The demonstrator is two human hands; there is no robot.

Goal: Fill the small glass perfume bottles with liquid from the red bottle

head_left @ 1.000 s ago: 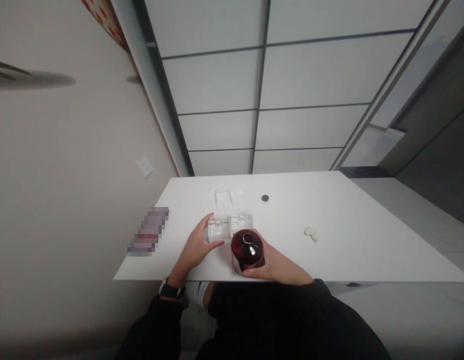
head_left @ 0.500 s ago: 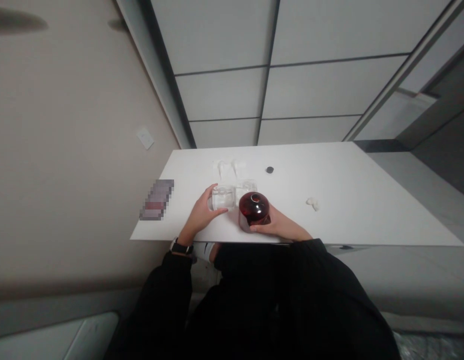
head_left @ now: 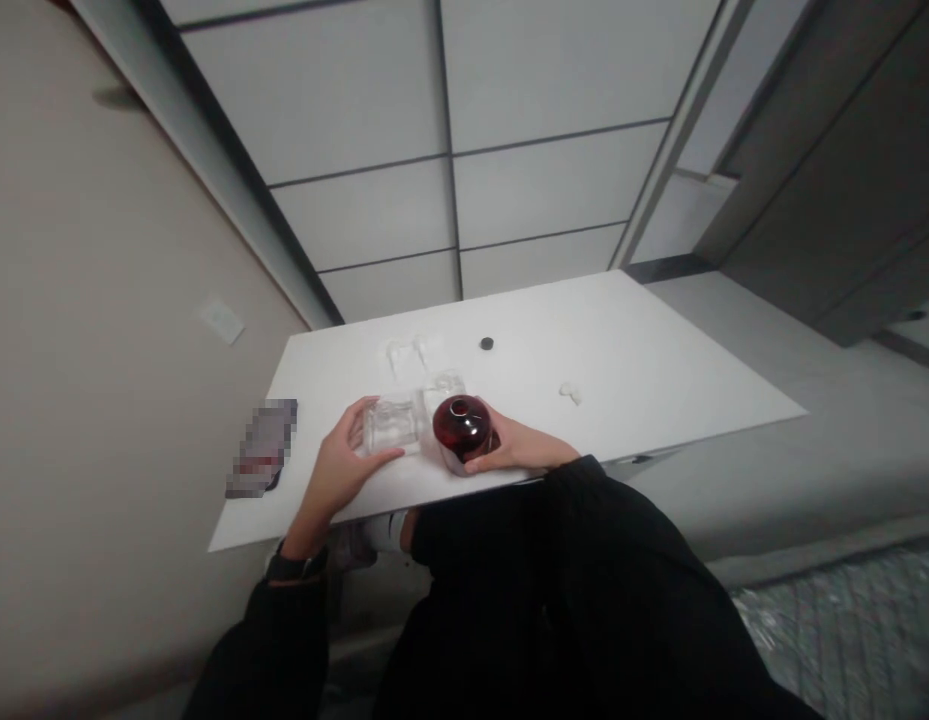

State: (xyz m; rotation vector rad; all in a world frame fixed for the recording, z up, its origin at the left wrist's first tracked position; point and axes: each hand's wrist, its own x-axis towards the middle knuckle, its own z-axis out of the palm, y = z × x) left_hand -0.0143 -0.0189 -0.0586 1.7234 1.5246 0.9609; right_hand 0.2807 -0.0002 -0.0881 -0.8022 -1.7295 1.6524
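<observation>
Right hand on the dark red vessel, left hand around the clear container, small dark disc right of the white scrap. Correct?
One error: in the head view, the small dark disc lies left of the white scrap, not right. Right hand on the dark red vessel, left hand around the clear container: both correct.

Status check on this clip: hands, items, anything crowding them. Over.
Left hand cupped around clear container. Right hand gripping dark red vessel, round opening on top. Second clear container close behind it, partly hidden.

It looks like a home: plain wall (head_left: 74,300), white table (head_left: 659,370), large pale panels (head_left: 344,90) in dark frames (head_left: 444,80).
</observation>
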